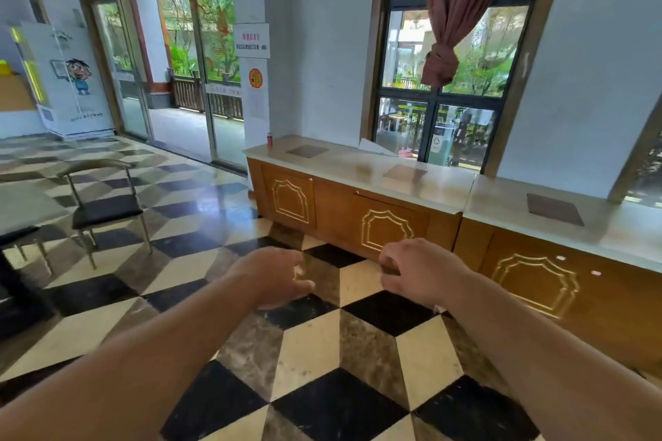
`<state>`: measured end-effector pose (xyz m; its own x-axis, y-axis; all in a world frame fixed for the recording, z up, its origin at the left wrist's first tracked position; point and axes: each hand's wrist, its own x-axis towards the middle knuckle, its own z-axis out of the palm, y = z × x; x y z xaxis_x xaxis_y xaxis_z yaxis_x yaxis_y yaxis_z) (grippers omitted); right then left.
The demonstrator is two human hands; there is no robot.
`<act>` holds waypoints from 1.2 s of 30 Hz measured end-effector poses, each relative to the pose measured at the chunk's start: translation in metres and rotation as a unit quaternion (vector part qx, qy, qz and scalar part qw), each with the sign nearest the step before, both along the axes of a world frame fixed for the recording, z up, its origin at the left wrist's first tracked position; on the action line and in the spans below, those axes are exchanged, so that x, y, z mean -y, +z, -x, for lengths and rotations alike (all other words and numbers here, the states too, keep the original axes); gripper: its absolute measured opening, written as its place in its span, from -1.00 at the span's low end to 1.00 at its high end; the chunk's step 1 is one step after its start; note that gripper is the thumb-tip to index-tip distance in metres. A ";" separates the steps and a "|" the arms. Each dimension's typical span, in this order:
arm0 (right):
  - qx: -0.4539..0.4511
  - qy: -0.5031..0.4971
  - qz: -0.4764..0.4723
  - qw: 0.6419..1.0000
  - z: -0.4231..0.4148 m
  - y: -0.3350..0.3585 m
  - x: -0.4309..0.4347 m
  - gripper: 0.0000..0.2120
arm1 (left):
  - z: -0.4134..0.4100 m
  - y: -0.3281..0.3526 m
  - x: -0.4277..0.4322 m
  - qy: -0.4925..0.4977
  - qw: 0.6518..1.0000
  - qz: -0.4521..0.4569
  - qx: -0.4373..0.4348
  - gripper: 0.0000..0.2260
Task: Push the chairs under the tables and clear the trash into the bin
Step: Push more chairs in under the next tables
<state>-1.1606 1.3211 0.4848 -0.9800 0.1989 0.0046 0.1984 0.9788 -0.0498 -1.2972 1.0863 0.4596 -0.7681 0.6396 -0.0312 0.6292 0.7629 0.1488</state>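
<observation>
Both my arms reach forward over the checkered floor. My left hand (pixel 277 277) hangs with fingers loosely curled and apart, holding nothing. My right hand (pixel 417 270) is beside it, fingers bent downward, also empty as far as I can see. At the left a metal chair (pixel 104 206) with a black seat stands pulled away from the grey table (pixel 25 206). A second dark seat (pixel 18 234) sits partly under that table's edge. A small red can (pixel 269 139) stands on the far left end of the counter.
A long wooden cabinet with a pale stone top (pixel 412 175) runs along the right wall under the window. Glass doors (pixel 186 75) stand at the back. A white kiosk with a cartoon figure (pixel 68 82) is at far left. White paper (pixel 374 147) lies by the window.
</observation>
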 end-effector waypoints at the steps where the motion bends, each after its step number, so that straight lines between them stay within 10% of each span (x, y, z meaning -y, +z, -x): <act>1: 0.006 0.002 0.003 1.000 0.022 -0.007 -0.010 -0.70 | 0.017 -0.008 -0.008 -0.001 1.000 0.016 0.001 -0.55; 13: 0.024 0.156 0.040 0.987 0.374 -0.049 -0.052 -0.56 | 0.251 -0.017 -0.004 0.173 0.983 0.057 0.012 -0.54; 23: 0.066 0.392 0.008 0.918 0.596 -0.066 0.126 -0.64 | 0.391 -0.043 0.138 0.338 0.939 0.036 0.057 -0.60; 33: 0.028 0.402 0.014 0.915 0.792 -0.047 0.302 -0.49 | 0.563 -0.064 0.323 0.416 0.905 -0.058 0.075 -0.50; 36: 0.007 0.424 0.027 0.905 0.843 -0.026 0.351 -0.72 | 0.607 -0.045 0.373 0.446 0.890 -0.091 0.027 -0.46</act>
<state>-2.0039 0.9702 0.4589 -0.7803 -0.6254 0.0048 -0.6223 0.7756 -0.1060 -1.9046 0.7136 0.4145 -0.9735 -0.2251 -0.0408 -0.2257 0.9155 0.3331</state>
